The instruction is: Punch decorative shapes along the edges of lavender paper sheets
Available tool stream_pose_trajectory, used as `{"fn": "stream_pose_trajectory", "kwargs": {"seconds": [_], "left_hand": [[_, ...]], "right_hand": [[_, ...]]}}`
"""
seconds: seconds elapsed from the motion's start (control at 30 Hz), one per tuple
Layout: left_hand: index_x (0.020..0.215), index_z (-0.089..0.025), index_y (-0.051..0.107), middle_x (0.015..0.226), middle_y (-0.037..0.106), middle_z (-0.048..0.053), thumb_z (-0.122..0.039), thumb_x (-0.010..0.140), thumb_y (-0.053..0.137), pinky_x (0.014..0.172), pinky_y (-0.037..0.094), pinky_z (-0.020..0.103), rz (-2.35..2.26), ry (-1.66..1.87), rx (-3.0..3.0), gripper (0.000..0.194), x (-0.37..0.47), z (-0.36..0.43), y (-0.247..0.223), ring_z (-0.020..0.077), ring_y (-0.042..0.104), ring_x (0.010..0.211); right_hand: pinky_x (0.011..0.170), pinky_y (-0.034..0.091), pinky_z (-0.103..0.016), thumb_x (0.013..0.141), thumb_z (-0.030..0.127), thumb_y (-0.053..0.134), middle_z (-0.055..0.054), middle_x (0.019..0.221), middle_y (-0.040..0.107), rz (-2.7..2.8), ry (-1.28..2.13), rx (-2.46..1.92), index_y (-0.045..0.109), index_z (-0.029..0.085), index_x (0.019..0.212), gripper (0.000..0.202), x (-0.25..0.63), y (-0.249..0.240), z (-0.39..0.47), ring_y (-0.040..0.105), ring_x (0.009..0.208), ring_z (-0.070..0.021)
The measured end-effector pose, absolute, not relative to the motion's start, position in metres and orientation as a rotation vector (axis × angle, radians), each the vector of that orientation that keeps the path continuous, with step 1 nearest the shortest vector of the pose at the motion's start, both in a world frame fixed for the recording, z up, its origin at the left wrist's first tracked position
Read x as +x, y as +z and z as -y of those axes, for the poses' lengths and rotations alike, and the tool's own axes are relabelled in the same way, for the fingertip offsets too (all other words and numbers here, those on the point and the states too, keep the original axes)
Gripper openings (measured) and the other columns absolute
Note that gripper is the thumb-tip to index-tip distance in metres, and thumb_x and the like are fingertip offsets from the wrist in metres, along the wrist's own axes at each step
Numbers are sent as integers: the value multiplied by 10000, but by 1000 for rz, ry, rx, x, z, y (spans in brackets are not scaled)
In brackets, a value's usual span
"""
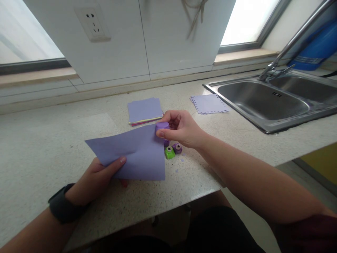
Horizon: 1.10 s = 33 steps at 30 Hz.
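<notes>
My left hand (100, 175) grips a plain purple sheet of paper (139, 154), thumb on top and fingers hidden underneath. At the sheet's far right corner, my right hand (181, 128) pinches a purple craft paper punch (162, 125) between thumb and fingers. The punch sits at the paper's edge; whether the corner is inside its slot, I cannot tell. Just below my right hand, a green punch (170, 152) and a dark purple punch (177, 148) rest on the counter. Tiny purple paper bits (182, 160) lie beside them. Something red (124, 183) shows partly under the sheet.
Behind the sheet lies a stack of coloured paper (144, 109), purple on top. Farther right are purple sheets with punched borders (209, 104), close to a steel double sink (237, 121) with a faucet (273, 68). The counter's front edge runs just before my body.
</notes>
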<state>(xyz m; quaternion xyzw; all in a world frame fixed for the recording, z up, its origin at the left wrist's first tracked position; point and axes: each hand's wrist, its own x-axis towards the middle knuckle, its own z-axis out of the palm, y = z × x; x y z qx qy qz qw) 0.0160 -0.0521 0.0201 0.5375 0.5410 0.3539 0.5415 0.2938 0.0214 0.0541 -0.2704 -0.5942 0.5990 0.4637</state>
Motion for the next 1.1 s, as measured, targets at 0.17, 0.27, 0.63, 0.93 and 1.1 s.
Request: {"fn": "stream_pose_trajectory", "kwargs": {"seconds": [0.17,0.27,0.63,0.93,1.1], "left_hand": [[1010,-189,685,755,738,37,-389,817,750,485,596,359,-1270,848,1249,285,18,53,22,219,649,503],[967,-175,691,719,729,39,-407,813,752,477,592,353,-1290,859,1264,285,21,53,26,221,650,488],[1038,-161,651,758,739,29,-437,861,728,526,611,343,-1301,870,1232,336,22,54,23,206,677,495],[1031,-143,641,858,751,62,-418,858,726,481,595,334,-1293,907,1193,335,22,51,22,181,655,462],[1074,-142,638,900,749,65,-390,861,729,462,585,316,-1267,940,1141,339,22,50,20,171,653,491]], "right_hand": [[504,418,-196,602,280,949,53,653,586,1451,1482,-660,602,166,778,406,294,52,-23,531,576,-71],[506,426,-196,596,258,950,56,651,589,1435,1498,-654,610,168,792,403,294,53,-23,533,574,-72],[569,494,-219,737,342,877,-17,809,716,1405,1495,-649,733,157,978,336,306,45,-35,608,642,-94],[613,470,-247,827,455,774,-53,878,724,1272,1342,-728,753,158,856,299,318,41,-57,534,648,-95],[636,478,-254,836,457,764,-96,963,743,1305,1333,-774,753,144,898,319,321,35,-65,595,723,-119]]}}
